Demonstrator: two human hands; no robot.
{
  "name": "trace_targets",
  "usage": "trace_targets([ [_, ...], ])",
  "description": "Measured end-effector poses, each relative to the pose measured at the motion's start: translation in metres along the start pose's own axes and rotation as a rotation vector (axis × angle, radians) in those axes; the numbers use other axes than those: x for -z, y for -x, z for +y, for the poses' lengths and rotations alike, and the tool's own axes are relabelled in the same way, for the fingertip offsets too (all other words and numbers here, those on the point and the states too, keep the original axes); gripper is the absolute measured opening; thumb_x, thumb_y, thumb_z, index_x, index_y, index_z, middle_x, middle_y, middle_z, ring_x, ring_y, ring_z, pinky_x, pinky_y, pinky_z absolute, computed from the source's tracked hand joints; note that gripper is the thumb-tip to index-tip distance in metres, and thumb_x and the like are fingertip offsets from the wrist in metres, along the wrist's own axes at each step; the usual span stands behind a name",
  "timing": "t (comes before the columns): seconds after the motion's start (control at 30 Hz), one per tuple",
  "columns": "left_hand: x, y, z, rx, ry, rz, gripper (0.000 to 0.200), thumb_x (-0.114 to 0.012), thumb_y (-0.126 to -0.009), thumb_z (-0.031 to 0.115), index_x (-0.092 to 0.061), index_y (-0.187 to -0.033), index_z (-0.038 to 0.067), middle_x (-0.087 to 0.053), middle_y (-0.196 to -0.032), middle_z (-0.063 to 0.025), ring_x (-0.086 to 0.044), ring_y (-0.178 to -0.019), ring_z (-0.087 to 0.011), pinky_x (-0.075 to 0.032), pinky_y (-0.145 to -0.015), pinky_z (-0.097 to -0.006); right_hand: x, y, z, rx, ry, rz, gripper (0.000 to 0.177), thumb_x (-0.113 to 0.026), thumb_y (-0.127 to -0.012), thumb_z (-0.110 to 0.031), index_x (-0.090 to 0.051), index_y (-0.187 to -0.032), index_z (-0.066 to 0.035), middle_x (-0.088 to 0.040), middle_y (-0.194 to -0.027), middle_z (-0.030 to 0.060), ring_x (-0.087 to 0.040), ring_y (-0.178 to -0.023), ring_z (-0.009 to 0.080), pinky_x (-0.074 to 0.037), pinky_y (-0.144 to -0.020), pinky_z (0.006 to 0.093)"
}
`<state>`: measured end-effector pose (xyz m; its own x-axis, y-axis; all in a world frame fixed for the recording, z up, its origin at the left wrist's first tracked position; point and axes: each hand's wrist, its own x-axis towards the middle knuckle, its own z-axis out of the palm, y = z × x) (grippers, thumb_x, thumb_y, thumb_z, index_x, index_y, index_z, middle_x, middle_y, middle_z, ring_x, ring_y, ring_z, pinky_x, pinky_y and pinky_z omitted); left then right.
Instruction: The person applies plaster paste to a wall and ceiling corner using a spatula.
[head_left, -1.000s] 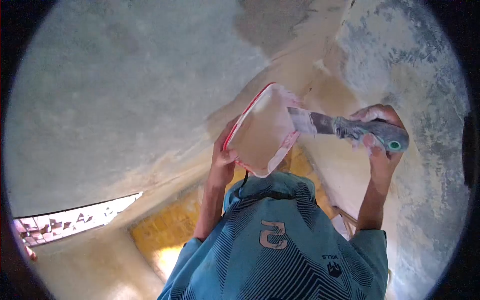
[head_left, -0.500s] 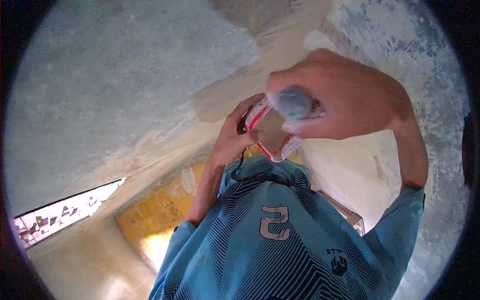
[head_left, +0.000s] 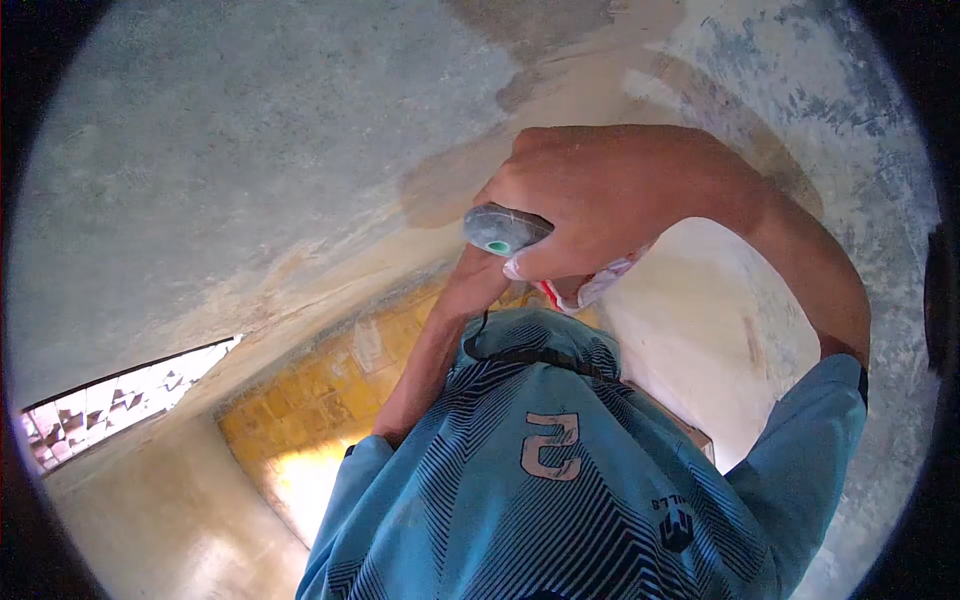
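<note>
My right hand is closed around the grey handle of what looks like a putty knife. A green-ringed hole shows at the handle's butt end, while its blade is hidden behind my fingers. Below that hand, a white container with a red-striped rim is partly in view, with brownish filler inside. My left hand supports the container from the left; my right hand covers most of its fingers. White residue sticks to my right thumb.
A grey wall with brown, damp-looking filler patches rises close in front. Mottled, paint-worn wall continues on the right. Yellow tiles lie below, and a bright vent opening is at the lower left.
My right hand has moved left and slightly down with the putty knife, over the container. It now covers most of my left hand and the container, which showed plainly before.
</note>
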<state>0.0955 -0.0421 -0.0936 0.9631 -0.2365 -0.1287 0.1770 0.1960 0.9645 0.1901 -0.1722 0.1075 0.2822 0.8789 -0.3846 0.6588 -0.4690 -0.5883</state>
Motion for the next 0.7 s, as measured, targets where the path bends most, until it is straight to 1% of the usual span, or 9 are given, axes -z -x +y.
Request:
trace_targets([
  [0.07, 0.001, 0.001, -0.007, 0.009, 0.000, 0.027, 0.058, -0.070, -0.081, 0.027, -0.044, -0.128, 0.003, -0.050, -0.127, -0.0099, -0.047, -0.117, -0.0217, -0.038, -0.099, -0.0353, 0.000, -0.004, 0.002, 0.048, 0.056, -0.004, 0.029, -0.060, -0.069, -0.020, -0.063, -0.084, 0.005, -0.064, -0.072, 0.0218, -0.065, -0.068, 0.0322, -0.051, -0.067, 0.0381],
  [0.17, -0.005, 0.001, -0.015, 0.003, -0.006, 0.080, 0.059, -0.070, -0.081, 0.026, -0.044, -0.128, 0.004, -0.050, -0.127, -0.0106, -0.046, -0.118, -0.0222, -0.039, -0.098, -0.0358, -0.005, -0.007, 0.011, 0.128, 0.081, 0.081, 0.031, -0.060, -0.069, -0.021, -0.063, -0.084, 0.006, -0.064, -0.071, 0.0223, -0.065, -0.067, 0.0321, -0.051, -0.066, 0.0384],
  [0.27, -0.009, 0.000, -0.023, 0.023, -0.049, 0.093, 0.055, -0.068, -0.081, 0.027, -0.046, -0.127, 0.005, -0.052, -0.124, -0.0107, -0.050, -0.114, -0.0225, -0.044, -0.092, -0.0358, -0.004, -0.012, 0.007, 0.038, -0.003, -0.037, 0.032, -0.061, -0.070, -0.023, -0.063, -0.084, 0.006, -0.063, -0.072, 0.0236, -0.065, -0.067, 0.0320, -0.051, -0.066, 0.0391],
  [0.37, -0.009, -0.004, -0.044, 0.044, -0.105, 0.154, 0.046, -0.064, -0.084, 0.027, -0.051, -0.120, 0.003, -0.060, -0.109, -0.0102, -0.057, -0.102, -0.0217, -0.048, -0.082, -0.0348, -0.013, -0.016, 0.017, 0.126, 0.032, 0.077, 0.034, -0.061, -0.071, -0.025, -0.062, -0.082, 0.006, -0.063, -0.071, 0.0232, -0.064, -0.067, 0.0306, -0.051, -0.066, 0.0391],
  [0.47, -0.011, -0.002, -0.041, 0.102, -0.200, 0.214, 0.036, -0.059, -0.085, 0.024, -0.055, -0.113, 0.001, -0.063, -0.091, -0.0086, -0.061, -0.085, -0.0199, -0.050, -0.073, -0.0334, -0.007, -0.018, 0.016, 0.088, -0.037, 0.061, 0.034, -0.062, -0.072, -0.026, -0.062, -0.082, 0.006, -0.063, -0.072, 0.0228, -0.063, -0.066, 0.0300, -0.049, -0.064, 0.0384],
  [0.53, -0.016, -0.004, -0.041, 0.092, 0.001, 0.208, 0.032, -0.057, -0.086, 0.022, -0.057, -0.108, -0.001, -0.062, -0.081, -0.0082, -0.061, -0.077, -0.0183, -0.049, -0.070, -0.0327, -0.004, -0.020, 0.016, 0.038, -0.049, 0.065, 0.041, -0.063, -0.073, -0.032, -0.062, -0.082, 0.008, -0.064, -0.074, 0.0246, -0.064, -0.067, 0.0310, -0.050, -0.064, 0.0398],
  [0.6, -0.019, -0.003, -0.033, 0.140, -0.037, 0.208, 0.041, -0.049, -0.091, 0.025, -0.047, -0.123, 0.000, -0.059, -0.103, -0.0107, -0.061, -0.091, -0.0221, -0.051, -0.078, -0.0368, -0.002, -0.023, 0.019, 0.017, -0.072, 0.066, 0.045, -0.064, -0.074, -0.036, -0.062, -0.082, 0.008, -0.064, -0.073, 0.0231, -0.064, -0.066, 0.0296, -0.050, -0.063, 0.0395],
  [0.67, -0.023, -0.001, -0.020, 0.149, 0.003, 0.176, 0.046, -0.045, -0.093, 0.027, -0.042, -0.131, 0.000, -0.058, -0.111, -0.0114, -0.062, -0.094, -0.0231, -0.053, -0.080, -0.0377, 0.000, -0.026, 0.030, 0.026, -0.103, 0.063, 0.046, -0.064, -0.075, -0.039, -0.063, -0.081, 0.007, -0.063, -0.069, 0.0183, -0.063, -0.064, 0.0257, -0.049, -0.061, 0.0375],
  [0.7, -0.026, 0.000, -0.013, 0.134, 0.062, 0.145, 0.046, -0.045, -0.093, 0.027, -0.042, -0.131, 0.000, -0.059, -0.108, -0.0108, -0.062, -0.092, -0.0221, -0.054, -0.079, -0.0366, 0.001, -0.028, 0.036, -0.007, -0.154, 0.046, 0.047, -0.064, -0.075, -0.040, -0.063, -0.082, 0.006, -0.062, -0.068, 0.0159, -0.061, -0.064, 0.0236, -0.048, -0.060, 0.0361],
])
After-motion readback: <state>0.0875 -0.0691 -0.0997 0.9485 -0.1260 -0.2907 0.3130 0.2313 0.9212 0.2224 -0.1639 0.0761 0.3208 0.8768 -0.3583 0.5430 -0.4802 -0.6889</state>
